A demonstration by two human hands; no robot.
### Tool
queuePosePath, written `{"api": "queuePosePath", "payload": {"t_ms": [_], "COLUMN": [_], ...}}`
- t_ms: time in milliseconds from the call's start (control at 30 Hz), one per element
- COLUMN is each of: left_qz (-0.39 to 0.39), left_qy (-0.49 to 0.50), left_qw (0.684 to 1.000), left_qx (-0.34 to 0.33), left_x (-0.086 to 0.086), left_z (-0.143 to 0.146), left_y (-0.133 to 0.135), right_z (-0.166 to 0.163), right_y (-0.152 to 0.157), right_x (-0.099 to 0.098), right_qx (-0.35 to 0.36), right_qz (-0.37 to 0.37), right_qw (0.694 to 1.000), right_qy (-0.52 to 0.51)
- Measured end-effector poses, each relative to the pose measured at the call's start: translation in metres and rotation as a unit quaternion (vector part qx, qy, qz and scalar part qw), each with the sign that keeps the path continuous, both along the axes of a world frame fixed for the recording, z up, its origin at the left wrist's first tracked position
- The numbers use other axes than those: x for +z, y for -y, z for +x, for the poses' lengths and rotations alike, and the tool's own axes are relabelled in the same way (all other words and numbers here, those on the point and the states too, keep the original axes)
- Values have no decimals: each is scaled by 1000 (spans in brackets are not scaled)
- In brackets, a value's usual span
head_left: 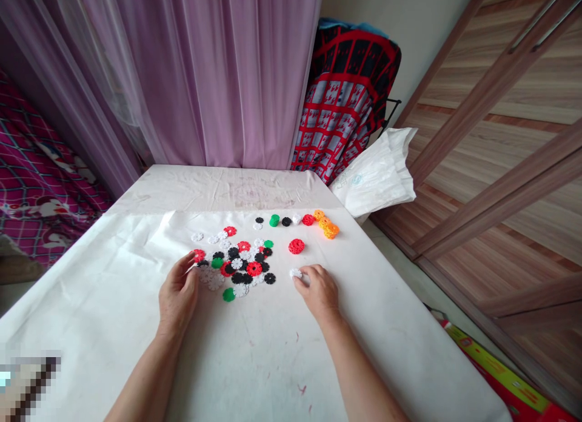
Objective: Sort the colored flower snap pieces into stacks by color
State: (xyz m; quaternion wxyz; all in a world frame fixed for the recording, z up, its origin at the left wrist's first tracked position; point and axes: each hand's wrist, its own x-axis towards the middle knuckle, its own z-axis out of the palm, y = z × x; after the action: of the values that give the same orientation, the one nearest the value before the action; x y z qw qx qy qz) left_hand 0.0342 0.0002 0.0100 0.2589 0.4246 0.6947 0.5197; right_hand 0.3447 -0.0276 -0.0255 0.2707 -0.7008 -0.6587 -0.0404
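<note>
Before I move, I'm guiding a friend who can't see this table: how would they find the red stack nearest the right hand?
On the white table, find the right hand, which pinches a white disc. Just beyond it, toward the curtain, sits the red stack. Unlike the red pieces in the row behind or the loose heap, it stands on its own.

Thin, notch-edged discs in red, white, black and green lie overlapping in a loose pile. A white piece is held right of it, just nearer than a red stack. Farther back, a row runs green group, black group, white group, second red group, then toppled orange group.
</note>
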Motion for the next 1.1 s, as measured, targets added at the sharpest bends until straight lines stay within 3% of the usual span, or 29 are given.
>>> {"api": "queuePosePath", "payload": {"t_ms": [267, 500, 567, 667, 767, 1100], "left_qz": [1, -10, -13, -10, -6, 3], "left_qy": [6, 9, 10, 9, 4, -1], "left_qw": [1000, 1000, 1000, 1000, 1000, 1000], "left_qx": [-1, 4, 5, 3, 0, -7], "left_x": [3, 3, 3, 2, 2, 0], "left_z": [2, 2, 2, 2, 1, 1], "left_y": [1, 0, 0, 0, 1, 0], "right_z": [-8, -11, -8, 0, 5, -6], "right_y": [-2, -7, -12, -28, -44, -47], "right_x": [3, 2, 1, 1, 3, 9], "right_qx": [5, 53, 39, -41, -103, -90], "right_qz": [-10, -3, 0, 5, -14, -45], "right_qw": [1000, 998, 997, 994, 992, 995], "right_qy": [15, -33, -65, -99, -72, 25]}}
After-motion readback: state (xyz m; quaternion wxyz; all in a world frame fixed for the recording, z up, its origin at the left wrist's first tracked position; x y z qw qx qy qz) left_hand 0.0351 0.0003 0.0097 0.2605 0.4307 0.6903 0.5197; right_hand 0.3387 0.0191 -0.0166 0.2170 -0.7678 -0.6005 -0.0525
